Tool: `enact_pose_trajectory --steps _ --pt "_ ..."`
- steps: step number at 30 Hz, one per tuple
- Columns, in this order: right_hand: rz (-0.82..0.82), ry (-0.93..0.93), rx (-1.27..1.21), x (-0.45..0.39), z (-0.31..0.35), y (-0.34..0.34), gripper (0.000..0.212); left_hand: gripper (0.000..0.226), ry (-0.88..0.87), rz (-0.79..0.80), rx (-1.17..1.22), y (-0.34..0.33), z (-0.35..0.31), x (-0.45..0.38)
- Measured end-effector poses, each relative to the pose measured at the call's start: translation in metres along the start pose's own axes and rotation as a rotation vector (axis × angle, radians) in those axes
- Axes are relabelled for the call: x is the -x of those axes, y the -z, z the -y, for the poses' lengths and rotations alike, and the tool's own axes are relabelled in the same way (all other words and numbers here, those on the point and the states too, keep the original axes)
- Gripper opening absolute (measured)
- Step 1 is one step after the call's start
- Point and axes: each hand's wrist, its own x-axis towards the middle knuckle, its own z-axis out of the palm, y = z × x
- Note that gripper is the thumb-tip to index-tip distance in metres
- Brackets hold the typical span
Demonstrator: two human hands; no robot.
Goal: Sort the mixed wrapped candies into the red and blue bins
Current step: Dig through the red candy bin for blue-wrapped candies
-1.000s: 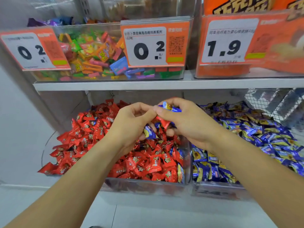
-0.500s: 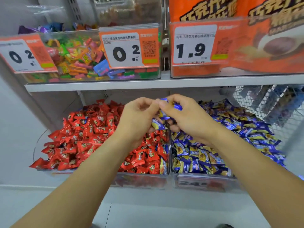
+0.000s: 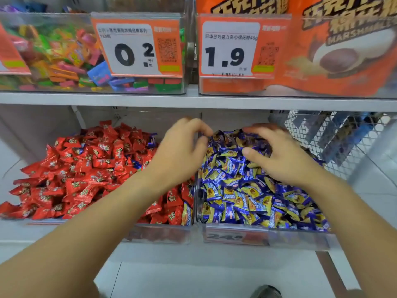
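Observation:
A clear bin (image 3: 159, 235) on the lower shelf holds a heap of red wrapped candies (image 3: 86, 168). Beside it on the right, a second clear bin (image 3: 300, 238) holds blue-and-yellow wrapped candies (image 3: 247, 196). A few blue candies lie among the red ones, one at the back (image 3: 152, 140) and one at the front right corner (image 3: 187, 214). My left hand (image 3: 180, 153) hovers over the divider between the bins, fingers loosely curled, with no candy visible in it. My right hand (image 3: 281, 158) is spread over the back of the blue heap, fingers curved and holding nothing.
The upper shelf (image 3: 193, 100) carries a clear box of mixed colourful candies (image 3: 53, 57) and orange marshmallow packs (image 3: 333, 50) behind price tags. A wire mesh basket (image 3: 335, 143) stands right of the blue bin. White floor lies below, with a shoe tip (image 3: 266, 292).
Both hands held blue candies together over the red bin's right side. They have moved apart and to the right, and the blue candies are no longer in them.

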Motion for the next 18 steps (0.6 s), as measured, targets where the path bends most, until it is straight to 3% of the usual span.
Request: enact_pose_trajectory --steps 2,4,7,10,14,18 --pt "0.158 0.031 0.107 0.003 0.005 -0.011 0.058 0.019 0.138 0.036 0.073 0.015 0.024 0.010" --pt "0.256 0.058 0.224 0.000 0.010 -0.024 0.059 0.017 0.250 0.272 0.152 0.023 0.046 0.018" --pt "0.235 -0.001 0.304 -0.009 0.011 -0.031 0.051 0.034 0.149 0.575 0.018 0.028 0.058 0.037" --pt "0.131 -0.001 0.298 -0.007 0.027 -0.016 0.052 0.053 -0.044 0.734 -0.099 0.028 0.058 0.049" --pt "-0.001 0.311 0.019 0.010 0.087 -0.003 0.030 0.049 -0.134 0.748 -0.136 0.032 0.076 0.051" --pt "0.242 0.492 0.071 0.014 0.137 -0.008 0.015 0.031 -0.171 0.658 -0.152 0.046 0.094 0.043"
